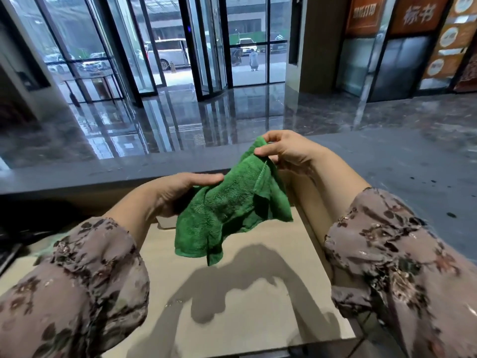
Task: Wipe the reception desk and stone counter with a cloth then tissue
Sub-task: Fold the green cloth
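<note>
A green terry cloth (229, 205) hangs crumpled in the air between both hands, above the beige reception desk (258, 293). My right hand (286, 151) pinches the cloth's top corner between thumb and fingers. My left hand (178, 192) grips the cloth's left side, thumb on top. Behind the hands the grey stone counter (374, 161) runs across the view and bends along the right. No tissue is in view.
Dark specks lie on the stone counter at the right (451, 215). A dark object (10, 251) sits at the desk's left edge. Beyond the counter are a glossy lobby floor (206, 117) and a revolving glass door (206, 47).
</note>
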The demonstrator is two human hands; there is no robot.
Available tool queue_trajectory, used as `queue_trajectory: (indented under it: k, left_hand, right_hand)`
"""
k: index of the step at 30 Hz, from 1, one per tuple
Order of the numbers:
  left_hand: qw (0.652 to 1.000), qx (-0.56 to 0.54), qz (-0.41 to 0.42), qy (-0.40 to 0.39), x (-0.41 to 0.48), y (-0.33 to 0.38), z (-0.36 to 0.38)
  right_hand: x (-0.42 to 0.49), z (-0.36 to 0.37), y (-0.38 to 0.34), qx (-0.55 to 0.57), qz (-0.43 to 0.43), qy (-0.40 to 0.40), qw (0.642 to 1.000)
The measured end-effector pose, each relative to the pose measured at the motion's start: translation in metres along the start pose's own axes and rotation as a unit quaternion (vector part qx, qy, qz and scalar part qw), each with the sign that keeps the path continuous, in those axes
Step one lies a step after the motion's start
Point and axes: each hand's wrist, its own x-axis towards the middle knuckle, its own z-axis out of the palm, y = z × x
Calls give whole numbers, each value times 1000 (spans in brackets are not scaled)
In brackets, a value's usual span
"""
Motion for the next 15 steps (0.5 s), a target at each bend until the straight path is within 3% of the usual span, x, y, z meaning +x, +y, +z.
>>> queue_trajectory:
  k: [6, 11, 13, 15]
  left_hand:
    - [994, -82, 34, 58, -11, 5, 13]
    - [987, -121, 50, 95, -5, -1, 24]
    - [984, -134, 55, 108, -2, -6, 26]
    - [980, -146, 57, 121, 0, -11, 26]
  right_hand:
    - [-6, 8, 8, -68, 18, 72, 995]
    - [-13, 18, 44, -96, 65, 233, 966]
    - [-28, 27, 61, -77, 122, 233, 962]
    - [-42, 39, 80, -33, 209, 165, 963]
